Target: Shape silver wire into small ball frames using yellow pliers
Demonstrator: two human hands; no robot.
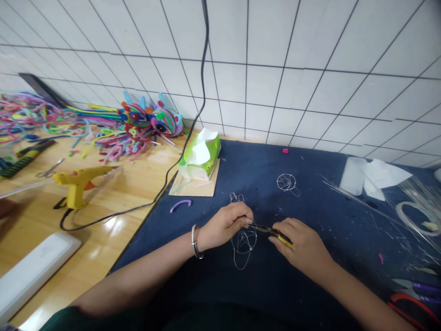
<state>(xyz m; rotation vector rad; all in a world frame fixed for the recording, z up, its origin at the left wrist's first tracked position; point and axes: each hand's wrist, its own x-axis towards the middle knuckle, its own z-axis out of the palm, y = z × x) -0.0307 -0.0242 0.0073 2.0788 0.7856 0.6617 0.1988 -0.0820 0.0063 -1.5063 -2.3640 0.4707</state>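
Observation:
My left hand (225,225) pinches a thin wire piece (245,241) that is bent into rings and loops and hangs below the fingers. A bracelet circles that wrist. My right hand (303,243) is closed around the yellow handles of a pair of pliers (264,228). The pliers' dark jaws point left and meet the wire beside my left fingertips; whether they grip it I cannot tell. Just beyond my left hand more bent wire (236,197) shows. Farther back, a separate round wire frame (286,182) lies on the dark blue cloth (255,170).
A tissue pack (201,154) stands on cardboard at the back. Left, on the wooden table, are a yellow glue gun (81,181), small scissors (50,170) and colourful pipe cleaners (117,142). A black cable (165,181) runs down the wall. Loose wires (358,197) and red-handled scissors (411,308) lie right.

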